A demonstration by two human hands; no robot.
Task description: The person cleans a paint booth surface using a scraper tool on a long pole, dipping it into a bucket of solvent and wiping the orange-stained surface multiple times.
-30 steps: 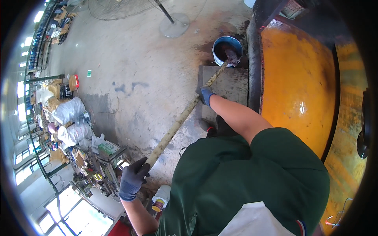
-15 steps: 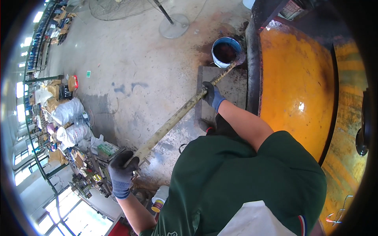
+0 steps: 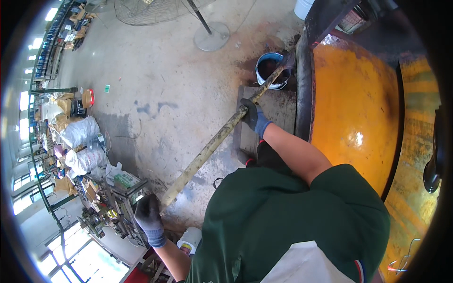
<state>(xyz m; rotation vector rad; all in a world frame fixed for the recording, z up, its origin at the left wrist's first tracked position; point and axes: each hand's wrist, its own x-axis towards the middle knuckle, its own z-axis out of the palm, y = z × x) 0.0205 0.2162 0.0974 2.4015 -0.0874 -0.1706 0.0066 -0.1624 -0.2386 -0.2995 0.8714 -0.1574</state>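
Note:
I hold a long, paint-stained wooden pole [image 3: 212, 146] slanting from lower left to upper right. My left hand [image 3: 149, 218], in a dark glove, grips its near end. My right hand [image 3: 254, 116], in a dark and blue glove, grips it farther up. The pole's far end, hidden by the rim, reaches over a blue bucket [image 3: 271, 70] of dark paint standing on the concrete floor. To the right curves a large, glossy orange-painted metal surface [image 3: 356, 113] with a dark rim [image 3: 304, 89].
A grey slab [image 3: 278, 111] lies on the floor under my right hand. A standing fan's round base [image 3: 211, 37] is behind the bucket. White sacks [image 3: 80, 132], boxes and cluttered racks line the left. A white can [image 3: 189, 240] stands by my left arm.
The pole's far end has swung up toward the bucket. My left hand slid lower and back along the pole; my right hand shifted slightly up and right.

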